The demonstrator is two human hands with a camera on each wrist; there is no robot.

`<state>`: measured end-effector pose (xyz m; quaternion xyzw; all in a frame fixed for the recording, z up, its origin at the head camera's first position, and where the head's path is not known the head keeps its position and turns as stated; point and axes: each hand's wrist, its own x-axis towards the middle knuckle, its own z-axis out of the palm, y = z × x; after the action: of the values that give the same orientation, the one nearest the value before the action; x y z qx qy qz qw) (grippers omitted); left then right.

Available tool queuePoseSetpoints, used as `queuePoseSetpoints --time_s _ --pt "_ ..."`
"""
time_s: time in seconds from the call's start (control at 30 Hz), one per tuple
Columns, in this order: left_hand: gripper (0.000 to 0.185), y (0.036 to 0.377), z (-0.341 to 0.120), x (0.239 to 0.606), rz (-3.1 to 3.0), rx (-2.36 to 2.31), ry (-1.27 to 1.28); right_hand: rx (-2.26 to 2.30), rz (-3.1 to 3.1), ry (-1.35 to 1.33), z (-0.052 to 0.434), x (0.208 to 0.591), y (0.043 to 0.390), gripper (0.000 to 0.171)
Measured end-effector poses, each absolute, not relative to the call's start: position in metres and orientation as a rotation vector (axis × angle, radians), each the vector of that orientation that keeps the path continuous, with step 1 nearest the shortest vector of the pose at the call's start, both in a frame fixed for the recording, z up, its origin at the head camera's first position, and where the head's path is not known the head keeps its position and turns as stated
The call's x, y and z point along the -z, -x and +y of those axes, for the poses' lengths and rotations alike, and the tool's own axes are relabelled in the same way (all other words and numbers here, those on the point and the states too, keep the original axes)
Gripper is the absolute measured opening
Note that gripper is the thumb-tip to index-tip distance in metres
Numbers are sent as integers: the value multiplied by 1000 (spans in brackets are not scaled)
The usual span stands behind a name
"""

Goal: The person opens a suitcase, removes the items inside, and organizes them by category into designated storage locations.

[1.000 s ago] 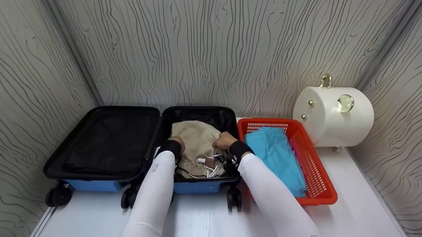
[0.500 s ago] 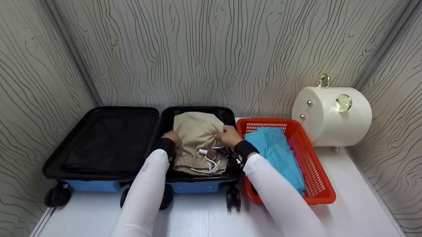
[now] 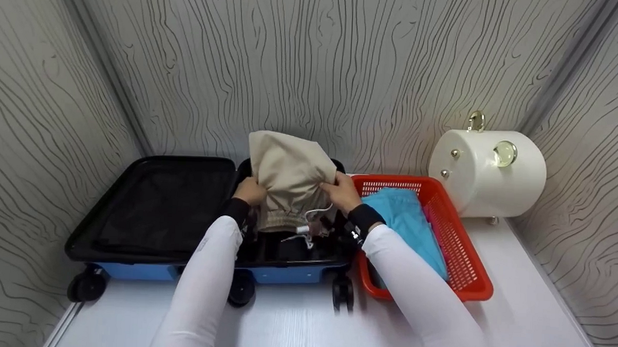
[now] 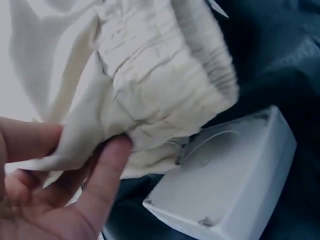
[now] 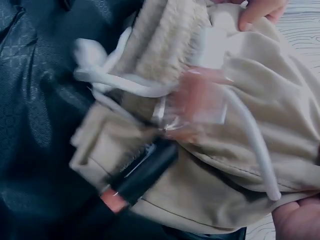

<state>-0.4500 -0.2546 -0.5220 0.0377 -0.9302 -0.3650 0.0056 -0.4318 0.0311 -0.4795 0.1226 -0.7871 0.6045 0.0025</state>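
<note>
A folded pair of beige drawstring pants [image 3: 291,168] is held up over the right half of an open suitcase [image 3: 297,276]. My left hand [image 3: 250,191] pinches its left edge, thumb and fingers round the cloth in the left wrist view. On the opposite edge, my right hand [image 3: 343,192] grips the fabric. White drawstring [image 5: 255,140] dangles from the gathered waistband [image 4: 165,85]. Against the pants, blurred in the right wrist view, are a small reddish bottle [image 5: 197,97] with a white cap and a black tube [image 5: 145,167]. Below the waistband lies a white box [image 4: 225,175] on dark lining.
The suitcase's other half [image 3: 158,209] lies open at left, dark inside. Right of the suitcase stands a red basket [image 3: 458,250] holding folded blue cloth [image 3: 402,218] and something pink. Behind it is a white cylinder [image 3: 504,175] with gold fittings. Patterned walls enclose the table.
Both hands have raised the beige pants from inside the suitcase, up and away from me. The waistband has lifted off the near side, baring dark lining; bottle and cord shift with it.
</note>
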Motion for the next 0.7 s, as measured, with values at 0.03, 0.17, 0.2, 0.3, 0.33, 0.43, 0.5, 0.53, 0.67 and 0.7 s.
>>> queuePoseSetpoints --time_s 0.03,0.17,0.2,0.3,0.33,0.43,0.5,0.53,0.67,0.7 --pt "51 441 -251 510 -2888 1216 -106 -1911 -2446 -387 32 477 432 32" --pt "53 411 -237 470 -2805 1450 -80 -1974 -2374 -388 36 467 434 30" --pt "53 405 -233 463 -2778 1505 -91 -1998 -2357 -389 37 463 434 30" --pt "45 400 -227 455 -2644 1629 -127 -2059 -2329 -400 40 453 434 32" --pt "41 401 -225 453 -2584 1677 -145 -2076 -2328 -408 42 449 433 34" --pt "25 403 -220 450 -2379 1866 -178 -2155 -2320 -440 45 439 432 41" --pt "19 405 -217 448 -2251 1991 -181 -2197 -2317 -467 46 434 432 45" --pt "17 406 -216 447 -2197 2050 -176 -2210 -2315 -480 47 431 431 46" --pt "17 407 -211 440 -2079 2185 -153 -2293 -2273 -524 49 423 431 50" --pt "15 407 -209 438 -2070 2193 -148 -2306 -2264 -535 50 422 431 50"
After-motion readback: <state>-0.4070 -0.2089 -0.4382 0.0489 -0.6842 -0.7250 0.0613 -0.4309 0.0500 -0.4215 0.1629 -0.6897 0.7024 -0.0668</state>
